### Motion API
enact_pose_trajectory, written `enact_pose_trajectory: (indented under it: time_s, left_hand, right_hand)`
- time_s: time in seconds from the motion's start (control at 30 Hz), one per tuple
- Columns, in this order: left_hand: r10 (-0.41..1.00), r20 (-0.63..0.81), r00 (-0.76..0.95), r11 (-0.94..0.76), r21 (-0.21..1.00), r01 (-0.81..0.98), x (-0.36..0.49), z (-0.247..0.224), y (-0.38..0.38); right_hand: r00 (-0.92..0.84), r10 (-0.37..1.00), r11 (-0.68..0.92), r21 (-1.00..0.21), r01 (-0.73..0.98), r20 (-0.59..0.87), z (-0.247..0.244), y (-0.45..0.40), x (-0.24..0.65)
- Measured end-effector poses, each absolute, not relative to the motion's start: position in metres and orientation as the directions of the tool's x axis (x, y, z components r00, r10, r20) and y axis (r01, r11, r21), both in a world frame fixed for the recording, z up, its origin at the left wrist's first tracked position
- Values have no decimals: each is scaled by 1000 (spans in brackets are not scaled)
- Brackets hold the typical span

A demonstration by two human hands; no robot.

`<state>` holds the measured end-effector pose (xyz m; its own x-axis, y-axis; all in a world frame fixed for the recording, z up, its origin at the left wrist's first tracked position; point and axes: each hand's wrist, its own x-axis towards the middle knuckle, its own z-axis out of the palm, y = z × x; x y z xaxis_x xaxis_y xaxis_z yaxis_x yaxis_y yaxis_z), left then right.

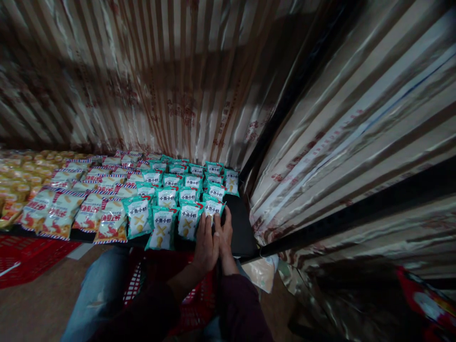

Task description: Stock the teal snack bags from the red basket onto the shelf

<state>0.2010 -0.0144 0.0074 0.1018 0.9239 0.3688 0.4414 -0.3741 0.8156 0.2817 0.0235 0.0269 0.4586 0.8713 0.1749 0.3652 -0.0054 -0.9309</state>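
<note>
My left hand and my right hand are close together at the front right end of the rows, with fingers reaching forward onto the lower part of a teal snack bag. They grip it from its left and right sides, and they partly cover it. Just left of my left hand stands another teal snack bag with a yellow picture. A further teal snack bag leans at the shelf's front edge. Several more of the same kind are lined up in rows behind.
The dark shelf carries red-and-white snack bags and yellow packs farther left. Below are a red basket between my legs and another red basket. Striped wrapped sheeting hangs behind; a dark post rises at right.
</note>
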Motion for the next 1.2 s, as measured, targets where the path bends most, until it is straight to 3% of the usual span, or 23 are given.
enact_pose_trajectory:
  time_s: [0.5,0.63,0.77,0.83,0.93,1.03,1.2]
  left_hand:
    - [958,281,60,-276,840,467,210,9,-8]
    - [919,374,122,-385,790,478,206,23,-17]
    - [831,524,188,-544,694,472,194,55,-11]
    - [807,565,175,-556,625,547,185,75,8]
    - [844,524,115,-435,543,719,165,104,53]
    - [875,466,130,-350,425,835,140,120,101]
    - [924,349,155,-273,318,908,103,117,157]
  right_hand:
    - [424,896,-10,-948,318,133,27,37,296]
    - [437,885,7,-946,325,157,24,39,299]
    - [434,847,63,-868,493,308,33,48,307]
    - [374,817,136,-777,615,439,44,58,309]
    - [236,790,229,-629,743,566,66,80,304]
    - [72,827,300,-546,782,557,85,108,288]
    - [-143,873,402,-524,751,466,91,161,244]
